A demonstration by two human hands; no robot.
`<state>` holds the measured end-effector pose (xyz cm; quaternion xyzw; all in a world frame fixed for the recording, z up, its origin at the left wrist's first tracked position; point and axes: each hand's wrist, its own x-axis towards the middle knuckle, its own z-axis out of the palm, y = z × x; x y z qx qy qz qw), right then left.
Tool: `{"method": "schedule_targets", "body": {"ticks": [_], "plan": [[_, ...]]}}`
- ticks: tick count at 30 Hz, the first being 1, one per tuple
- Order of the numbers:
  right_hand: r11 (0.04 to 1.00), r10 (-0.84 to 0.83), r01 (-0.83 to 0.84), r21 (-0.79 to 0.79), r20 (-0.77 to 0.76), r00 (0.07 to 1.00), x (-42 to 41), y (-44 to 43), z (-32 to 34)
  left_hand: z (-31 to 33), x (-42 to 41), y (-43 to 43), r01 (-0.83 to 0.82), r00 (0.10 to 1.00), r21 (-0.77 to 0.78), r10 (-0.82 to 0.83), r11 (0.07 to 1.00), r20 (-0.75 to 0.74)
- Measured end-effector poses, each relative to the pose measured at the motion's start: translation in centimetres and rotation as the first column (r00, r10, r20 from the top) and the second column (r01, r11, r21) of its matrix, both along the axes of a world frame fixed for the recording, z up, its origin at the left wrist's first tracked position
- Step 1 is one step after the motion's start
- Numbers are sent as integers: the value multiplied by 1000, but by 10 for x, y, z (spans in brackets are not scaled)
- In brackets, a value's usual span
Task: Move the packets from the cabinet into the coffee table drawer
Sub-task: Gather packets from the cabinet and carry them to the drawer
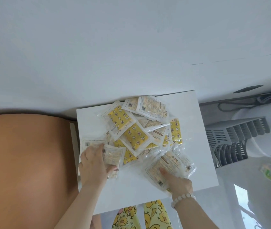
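Gripping one packet (112, 160) with the left hand (93, 162), pinching a second packet (172, 164) with the right hand (180, 183); probably best raking the slippery pile (131, 129) together before lifting.

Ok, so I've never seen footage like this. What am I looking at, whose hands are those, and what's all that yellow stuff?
There is no machine here. One camera sits on a person's head and looks down, so you see that person's own two bare hands. The left hand grips a pale packet. The right hand, wearing a bead bracelet, grips a second packet. Both hands work at the near edge of a pile of packets, many of them yellow and patterned, lying on a white surface. To its left is a brown surface, and to its right a grey slatted appliance.
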<state>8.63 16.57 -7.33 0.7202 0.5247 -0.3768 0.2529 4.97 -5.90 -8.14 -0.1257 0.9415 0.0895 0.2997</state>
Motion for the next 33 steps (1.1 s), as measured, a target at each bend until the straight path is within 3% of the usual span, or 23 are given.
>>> {"method": "schedule_targets", "body": {"ticks": [2,5,10,13,16,18,30,33], "plan": [[994,91,-91,-56,-4,996,1,0,0,-1,-1,-2,-174,984,16,173,985,31],[981,178,-180,-69,-28,984,3,5,0,-5,1,-3,-461,886,32,459,887,68],[967,235,-239,-85,-52,971,5,9,-2,-9,7,0,-587,805,138,593,798,1],[962,258,-261,-84,-50,965,3,5,-3,-6,11,4,-599,794,121,607,792,-42],[949,304,-306,-73,-40,952,1,3,-1,-4,18,9,-553,827,35,553,832,-102],[936,345,-346,-61,-30,938,1,3,1,-3,21,16,-515,849,57,518,855,-104],[943,284,-311,-121,-197,938,21,32,42,20,29,21,-508,846,60,484,859,224],[958,246,-272,-95,-223,943,24,50,60,39,36,17,-579,791,60,543,813,282]]}}
